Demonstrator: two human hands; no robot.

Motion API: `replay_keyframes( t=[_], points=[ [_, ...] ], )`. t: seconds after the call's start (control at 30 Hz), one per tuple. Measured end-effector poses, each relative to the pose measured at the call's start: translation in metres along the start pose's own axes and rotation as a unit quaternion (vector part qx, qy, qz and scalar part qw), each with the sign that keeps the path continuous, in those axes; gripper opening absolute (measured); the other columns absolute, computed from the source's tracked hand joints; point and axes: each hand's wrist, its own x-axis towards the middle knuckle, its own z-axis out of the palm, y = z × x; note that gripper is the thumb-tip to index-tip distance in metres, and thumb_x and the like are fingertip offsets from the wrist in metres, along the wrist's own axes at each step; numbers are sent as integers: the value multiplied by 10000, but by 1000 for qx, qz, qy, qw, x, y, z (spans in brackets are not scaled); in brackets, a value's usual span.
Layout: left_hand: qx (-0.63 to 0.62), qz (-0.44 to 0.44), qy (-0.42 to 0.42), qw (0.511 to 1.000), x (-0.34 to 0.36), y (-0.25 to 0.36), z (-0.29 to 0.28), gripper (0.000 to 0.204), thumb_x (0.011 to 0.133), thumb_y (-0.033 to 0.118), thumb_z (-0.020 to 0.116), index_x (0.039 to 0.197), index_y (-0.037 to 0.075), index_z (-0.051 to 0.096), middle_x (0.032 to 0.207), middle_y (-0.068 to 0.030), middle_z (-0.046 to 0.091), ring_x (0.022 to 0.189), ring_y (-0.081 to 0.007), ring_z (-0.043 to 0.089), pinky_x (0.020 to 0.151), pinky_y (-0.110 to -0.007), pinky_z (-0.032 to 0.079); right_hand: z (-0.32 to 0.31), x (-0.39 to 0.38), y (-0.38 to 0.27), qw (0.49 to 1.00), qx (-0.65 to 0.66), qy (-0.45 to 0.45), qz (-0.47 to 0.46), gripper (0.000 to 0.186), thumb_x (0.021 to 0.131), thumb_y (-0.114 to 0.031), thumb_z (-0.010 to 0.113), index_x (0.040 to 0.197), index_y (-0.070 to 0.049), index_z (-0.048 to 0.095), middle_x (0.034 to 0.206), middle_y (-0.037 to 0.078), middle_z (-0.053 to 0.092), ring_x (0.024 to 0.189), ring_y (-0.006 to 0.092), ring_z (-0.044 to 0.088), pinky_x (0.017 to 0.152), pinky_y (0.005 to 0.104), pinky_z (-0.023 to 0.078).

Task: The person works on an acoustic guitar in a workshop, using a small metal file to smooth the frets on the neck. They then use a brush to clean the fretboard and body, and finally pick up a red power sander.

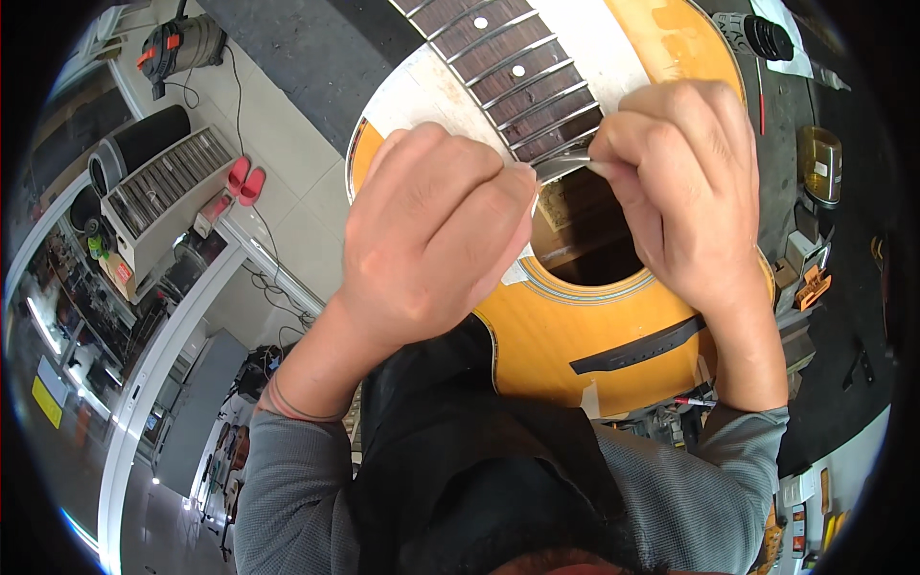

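Head view: both hands' fingers (661, 144) pinch metal (565, 165); guitar (532, 335) on dark bench (307, 48), tiled floor (305, 182).

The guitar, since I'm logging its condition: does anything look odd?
Yes. The guitar looks unstrung: no strings run from the fretboard to the bridge. Pale coverings also lie along both sides of the fretboard, hiding the wood, perhaps as masking.

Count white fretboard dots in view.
2: upper dot near the picture's top edge, lower dot nearer the sound hole. Others may be hidden or out of frame.
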Motion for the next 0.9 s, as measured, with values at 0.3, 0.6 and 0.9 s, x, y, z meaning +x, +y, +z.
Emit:
replay_keyframes(
  t=[0.3, 0.6, 0.9],
  points=[
    [-15, -22, -27, 999, -4, 6, -6, 292, 753, -102, 858, 995, 20, 747, 869, -92, 682, 711, -267, 638, 630, -369, 505, -7, -11, -2, 1000, 2, -2, 14, 335, 757, -25, 861, 1033, -105, 689, 1057, 68, 671, 976, 319, 621, 873, 436, 470],
    [8, -39, 9, 999, -4, 4, -3, 289, 763, -89, 857, 999, 29, 740, 879, -90, 677, 720, -269, 635, 638, -370, 498, 1, 10, -1, 1000, 3, -9, -22, 342, 742, -88, 894, 1043, -128, 737, 1085, 33, 691, 1013, 308, 624, 882, 430, 455],
    [-17, -7, -9, 1000, -12, 3, -3, 283, 741, -94, 855, 978, 14, 745, 882, -93, 683, 725, -279, 649, 635, -380, 506, -3, -7, -14, 1000, -10, -2, -14, 326, 722, -96, 891, 1013, -126, 748, 1036, 33, 702, 992, 302, 634, 896, 435, 453]
  ],
)
